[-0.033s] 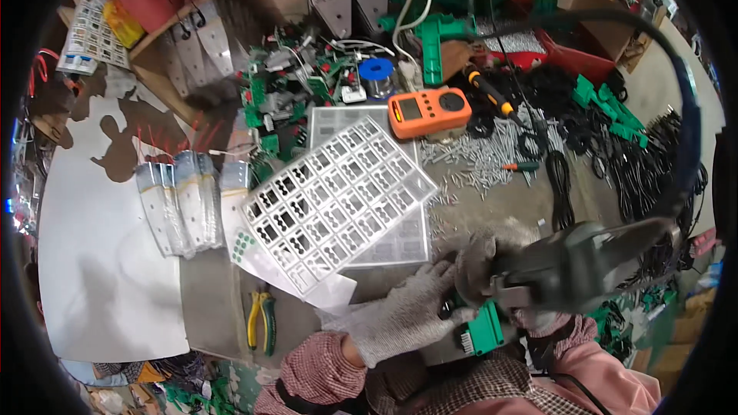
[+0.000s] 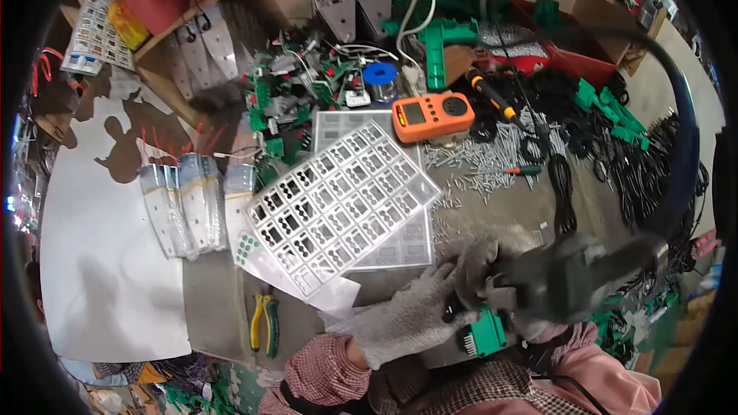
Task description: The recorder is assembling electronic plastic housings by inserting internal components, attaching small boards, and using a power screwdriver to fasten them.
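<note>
My left hand [image 2: 411,315], in a grey knit glove, comes in from the lower middle with its fingers bent around a green plastic casing [image 2: 487,333]. A row of pale pins shows along the casing's left side. A small black round piece [image 2: 450,313] sits by the left thumb. My right hand [image 2: 478,263], also gloved in grey, is wrapped about a blurred black corded tool [image 2: 565,280] above the casing. This tool hides much of the right hand and whatever lies beneath it. From the tool a thick black cable [image 2: 686,123] arches up on the right.
White slotted trays [image 2: 346,204] lie stacked mid-table, near yellow-and-green pliers [image 2: 264,324]. Behind are an orange meter [image 2: 433,116], a solder spool [image 2: 379,81], circuit boards and loose screws [image 2: 488,157]. Bagged metal plates [image 2: 184,204] lie left; black cables [image 2: 646,161] pile up right.
The black tool has shifted slightly and looks more blurred. The whole view has moved a little; both hands stay in nearly the same place.
</note>
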Available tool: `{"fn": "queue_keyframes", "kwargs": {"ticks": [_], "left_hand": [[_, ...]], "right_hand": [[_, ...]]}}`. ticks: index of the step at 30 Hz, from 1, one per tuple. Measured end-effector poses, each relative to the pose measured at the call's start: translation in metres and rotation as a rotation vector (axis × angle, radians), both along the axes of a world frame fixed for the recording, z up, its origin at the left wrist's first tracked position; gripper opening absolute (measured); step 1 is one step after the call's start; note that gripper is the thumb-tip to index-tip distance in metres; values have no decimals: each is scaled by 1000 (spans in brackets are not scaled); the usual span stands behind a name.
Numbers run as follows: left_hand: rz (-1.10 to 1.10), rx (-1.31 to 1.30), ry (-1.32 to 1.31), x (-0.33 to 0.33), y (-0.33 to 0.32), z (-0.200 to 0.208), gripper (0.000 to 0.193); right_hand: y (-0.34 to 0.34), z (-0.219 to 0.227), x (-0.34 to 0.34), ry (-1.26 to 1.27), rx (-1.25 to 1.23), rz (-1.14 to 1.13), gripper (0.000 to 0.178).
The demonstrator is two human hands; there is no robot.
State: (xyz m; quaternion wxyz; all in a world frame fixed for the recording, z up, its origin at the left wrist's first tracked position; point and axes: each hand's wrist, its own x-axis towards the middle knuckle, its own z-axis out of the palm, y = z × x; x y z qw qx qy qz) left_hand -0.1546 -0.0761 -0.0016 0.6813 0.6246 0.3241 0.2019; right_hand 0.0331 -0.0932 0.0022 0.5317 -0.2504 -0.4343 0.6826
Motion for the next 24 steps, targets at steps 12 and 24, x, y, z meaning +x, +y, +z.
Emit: {"fn": "queue_keyframes", "kwargs": {"ticks": [12,24], "left_hand": [[176,907,433,-28,-23,7,66],[86,879,535,-28,-28,-10,74]], "right_hand": [[8,59,41,449,45,-125,64],[-10,-33,101,781,9,-679,32]]}}
